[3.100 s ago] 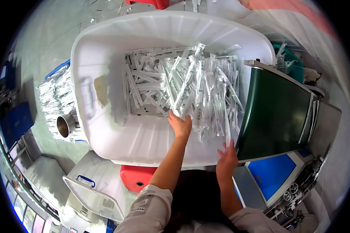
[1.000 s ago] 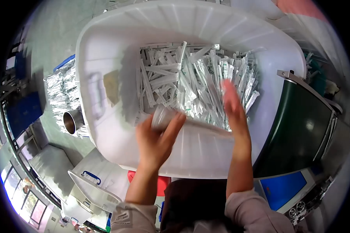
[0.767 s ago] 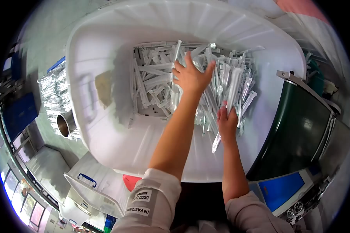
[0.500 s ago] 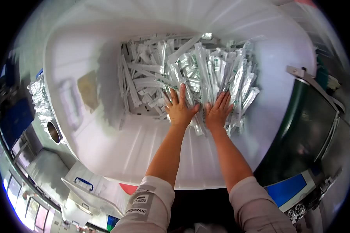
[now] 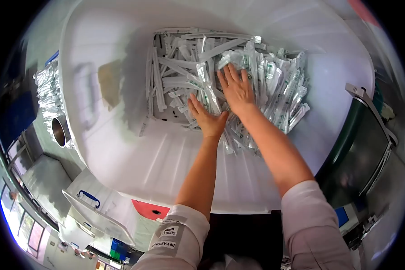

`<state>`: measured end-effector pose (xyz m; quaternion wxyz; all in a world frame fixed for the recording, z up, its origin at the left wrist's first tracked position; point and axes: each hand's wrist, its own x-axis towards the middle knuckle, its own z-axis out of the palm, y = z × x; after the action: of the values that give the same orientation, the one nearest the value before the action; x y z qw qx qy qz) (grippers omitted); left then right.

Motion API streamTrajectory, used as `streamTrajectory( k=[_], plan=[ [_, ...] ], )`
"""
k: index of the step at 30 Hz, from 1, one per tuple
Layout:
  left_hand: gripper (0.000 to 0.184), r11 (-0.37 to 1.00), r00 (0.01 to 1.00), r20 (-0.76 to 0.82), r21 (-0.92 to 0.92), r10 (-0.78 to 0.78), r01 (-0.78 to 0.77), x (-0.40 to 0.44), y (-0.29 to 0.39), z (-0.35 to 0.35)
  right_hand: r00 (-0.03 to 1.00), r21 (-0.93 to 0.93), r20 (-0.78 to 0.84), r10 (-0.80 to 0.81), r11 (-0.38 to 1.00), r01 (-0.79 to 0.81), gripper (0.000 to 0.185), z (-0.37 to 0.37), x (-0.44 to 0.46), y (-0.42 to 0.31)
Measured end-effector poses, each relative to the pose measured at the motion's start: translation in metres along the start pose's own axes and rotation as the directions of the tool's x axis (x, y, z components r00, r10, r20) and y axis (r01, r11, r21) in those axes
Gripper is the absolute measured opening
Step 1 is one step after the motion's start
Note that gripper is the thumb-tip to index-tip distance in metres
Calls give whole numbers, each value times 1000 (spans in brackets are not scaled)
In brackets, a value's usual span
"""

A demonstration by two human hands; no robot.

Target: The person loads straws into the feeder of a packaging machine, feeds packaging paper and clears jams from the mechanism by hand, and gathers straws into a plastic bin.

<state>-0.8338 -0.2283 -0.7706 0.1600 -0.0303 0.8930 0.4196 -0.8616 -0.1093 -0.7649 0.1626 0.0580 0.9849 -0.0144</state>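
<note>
A large white plastic bin [image 5: 166, 166] holds a loose layer of long, thin sealed packets [image 5: 274, 85], silvery and clear with green print. My left hand [image 5: 209, 120] rests on the packets near the middle of the pile, its fingers stretched apart. Further in and to the right, my right hand [image 5: 238, 92] lies over the pile with its fingers spread, palm down. Neither hand is closed round a packet. What lies under the palms is hidden. Part of the bin floor shows at the left of the pile.
A dark green conveyor belt [image 5: 342, 139] with a metal bracket [image 5: 357, 92] stands right of the bin. On the left are more silvery packets [image 5: 49, 94], a round metal opening [image 5: 60, 131] and a white tub with a blue handle [image 5: 89, 198]. A red panel [image 5: 148, 209] shows below the rim.
My right hand has moved forward and left over the pile, nearer the far side. My left hand stays low on the packets, slightly shifted. The camera view has tilted a little.
</note>
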Motion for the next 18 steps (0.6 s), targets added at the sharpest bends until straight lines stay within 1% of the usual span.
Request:
streamTrajectory(
  k=[1,2,3,4,5,6,7,8,9,10,12,13,14,15,16,17,18],
  plan=[
    [99,998,998,-25,-48,-50,49,0,-7,2,996,-58,27,-87,994,89,51,-2,6,0],
    [99,997,998,-37,-49,-55,54,0,-12,5,983,-113,59,-172,978,178,52,-3,12,-1],
    [100,999,999,-42,-41,-32,30,-1,-20,9,982,-69,40,-187,980,189,60,3,18,-4],
    [101,999,999,-48,-30,-13,12,-3,-20,7,976,-83,65,-208,974,213,69,-8,21,-4],
    [98,996,997,-40,-68,-67,64,-6,-18,9,975,-108,71,-210,970,217,71,-14,27,-5],
    [98,995,995,-49,-67,-82,78,-7,-21,10,974,-135,79,-210,966,219,74,-13,32,-6],
    [95,980,988,-22,-135,-151,146,-7,-22,11,971,-135,87,-223,963,233,74,-7,35,-9],
    [93,956,977,8,-205,-211,208,-7,-23,13,974,-191,137,-183,960,207,62,-4,38,-10],
    [88,939,972,18,-252,-235,232,-9,-23,13,974,-249,180,-140,951,183,52,-6,41,-13],
    [88,936,970,9,-260,-244,238,-10,-27,15,971,-254,182,-154,947,197,52,-9,43,-19],
    [82,884,964,1,-398,-268,246,-11,-32,20,878,-268,395,-269,881,390,37,-17,43,-29],
    [78,804,948,83,-509,-308,306,-10,-34,18,874,-299,344,-344,842,449,27,-9,35,-33],
    [71,709,929,163,-606,-333,361,-8,-35,17,879,-240,373,-297,885,400,25,-1,28,-37],
    [64,600,903,241,-682,-356,418,-7,-33,15,916,-223,306,-260,916,334,24,3,23,-37],
    [64,590,904,241,-692,-352,415,-5,-29,13,946,-199,237,-220,943,268,23,9,19,-35],
    [57,611,895,236,-663,-379,433,-4,-26,10,947,-209,234,-221,940,270,23,14,21,-32],
    [49,634,885,228,-627,-406,453,-3,-26,9,973,-146,176,-152,973,178,22,18,27,-31]
  ],
)
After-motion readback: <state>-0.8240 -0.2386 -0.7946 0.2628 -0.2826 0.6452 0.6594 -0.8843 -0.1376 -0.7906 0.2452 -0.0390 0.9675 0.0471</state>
